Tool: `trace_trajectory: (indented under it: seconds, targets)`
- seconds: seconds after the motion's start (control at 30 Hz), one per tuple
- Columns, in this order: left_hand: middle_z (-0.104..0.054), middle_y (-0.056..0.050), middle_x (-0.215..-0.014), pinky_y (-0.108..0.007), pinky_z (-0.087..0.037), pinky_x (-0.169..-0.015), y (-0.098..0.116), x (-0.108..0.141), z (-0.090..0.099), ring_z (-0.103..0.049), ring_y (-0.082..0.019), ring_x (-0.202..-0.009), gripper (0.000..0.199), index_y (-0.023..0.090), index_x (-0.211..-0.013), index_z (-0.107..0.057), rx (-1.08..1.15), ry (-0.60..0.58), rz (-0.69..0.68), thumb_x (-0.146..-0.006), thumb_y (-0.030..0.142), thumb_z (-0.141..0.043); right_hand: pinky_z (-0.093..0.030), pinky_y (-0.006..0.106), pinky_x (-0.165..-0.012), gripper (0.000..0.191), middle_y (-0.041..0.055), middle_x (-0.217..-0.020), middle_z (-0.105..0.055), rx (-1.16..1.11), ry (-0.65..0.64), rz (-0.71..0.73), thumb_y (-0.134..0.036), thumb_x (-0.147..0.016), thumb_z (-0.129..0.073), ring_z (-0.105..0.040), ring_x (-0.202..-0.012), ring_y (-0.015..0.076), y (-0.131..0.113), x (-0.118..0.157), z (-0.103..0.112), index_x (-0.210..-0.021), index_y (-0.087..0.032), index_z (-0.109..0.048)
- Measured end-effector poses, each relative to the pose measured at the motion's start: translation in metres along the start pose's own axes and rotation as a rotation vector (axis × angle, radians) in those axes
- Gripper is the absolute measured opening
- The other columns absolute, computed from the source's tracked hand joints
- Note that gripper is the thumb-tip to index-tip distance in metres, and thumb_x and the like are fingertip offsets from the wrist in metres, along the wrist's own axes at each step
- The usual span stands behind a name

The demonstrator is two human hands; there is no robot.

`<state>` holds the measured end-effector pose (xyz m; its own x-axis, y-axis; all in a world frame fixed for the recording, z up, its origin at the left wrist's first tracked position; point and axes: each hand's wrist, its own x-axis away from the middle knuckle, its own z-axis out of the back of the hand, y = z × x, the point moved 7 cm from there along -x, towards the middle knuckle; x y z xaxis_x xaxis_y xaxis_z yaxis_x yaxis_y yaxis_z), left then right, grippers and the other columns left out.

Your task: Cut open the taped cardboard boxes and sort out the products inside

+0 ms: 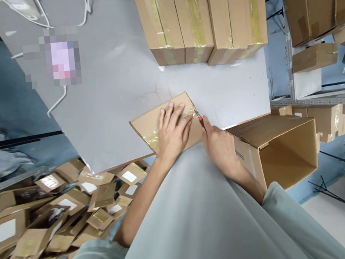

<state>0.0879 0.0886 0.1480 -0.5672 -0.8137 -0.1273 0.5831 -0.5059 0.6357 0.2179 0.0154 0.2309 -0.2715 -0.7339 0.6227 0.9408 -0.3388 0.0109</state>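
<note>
A small cardboard box [145, 122] with clear yellowish tape lies at a slant on the grey table near its front edge. My left hand [172, 129] presses down on its top, fingers spread, palm over the tape. In my closed right hand [218, 143] is a box cutter [201, 122] with a red and black handle. Its front end meets the taped right edge of the box. The blade itself cannot be made out.
Several taped cartons [194, 21] stand in a row at the table's [104, 91] back. A large open carton [287, 155] is beside my right arm. Many opened boxes [61, 213] are heaped at lower left. White cables [56, 102] and a blurred-out item [63, 60] lie at the back left.
</note>
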Motion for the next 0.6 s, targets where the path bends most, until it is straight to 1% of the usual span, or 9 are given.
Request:
trace_trajectory:
  seconds: [0.13,0.27,0.33,0.47,0.6]
  targets:
    - [-0.065,-0.009,-0.172,-0.074,-0.026,-0.145,0.0010,0.0000,-0.0001,-0.041,-0.036,-0.175,0.027,0.032,-0.134,-0.077,0.011,-0.006,0.006,-0.119,0.039,-0.055,-0.060,0.025,-0.080,0.059,0.0160,-0.121,-0.086,-0.015,-0.002,-0.037,-0.024,-0.124,-0.035,-0.087,-0.101,0.0236,0.0021,-0.0034,0.0001,-0.182,-0.021,-0.037]
    - [-0.062,-0.008,-0.175,-0.076,-0.022,-0.145,0.0003,0.0002,-0.0005,-0.040,-0.037,-0.175,0.027,0.034,-0.137,-0.076,0.059,-0.031,0.012,-0.118,0.043,-0.059,-0.060,0.026,-0.081,0.060,0.0166,-0.120,-0.085,-0.028,-0.003,-0.059,-0.028,-0.125,-0.038,-0.086,-0.100,0.0250,0.0026,-0.0007,-0.0024,-0.184,-0.022,-0.035]
    - [-0.061,-0.007,-0.176,-0.076,-0.021,-0.146,0.0002,0.0002,-0.0001,-0.039,-0.037,-0.176,0.028,0.035,-0.138,-0.076,0.081,-0.036,0.012,-0.117,0.044,-0.060,-0.059,0.027,-0.082,0.060,0.0158,-0.120,-0.086,-0.042,-0.007,-0.068,-0.030,-0.125,-0.036,-0.086,-0.099,0.0248,0.0033,0.0013,-0.0047,-0.185,-0.022,-0.035]
    - [-0.063,-0.007,-0.174,-0.075,-0.021,-0.146,0.0008,0.0003,0.0007,-0.037,-0.035,-0.177,0.030,0.034,-0.137,-0.076,0.100,-0.027,0.017,-0.119,0.042,-0.054,-0.058,0.028,-0.083,0.061,0.0145,-0.120,-0.086,-0.076,0.005,-0.103,-0.029,-0.125,-0.030,-0.084,-0.099,0.0250,0.0059,0.0024,-0.0064,-0.185,-0.024,-0.034]
    - [-0.063,-0.006,-0.174,-0.075,-0.020,-0.146,0.0006,0.0008,0.0001,-0.036,-0.034,-0.178,0.032,0.033,-0.138,-0.075,0.112,-0.020,0.008,-0.119,0.042,-0.051,-0.059,0.031,-0.087,0.061,0.0145,-0.118,-0.086,-0.096,-0.013,-0.110,-0.029,-0.125,-0.030,-0.085,-0.101,0.0268,0.0048,0.0013,-0.0055,-0.185,-0.024,-0.035]
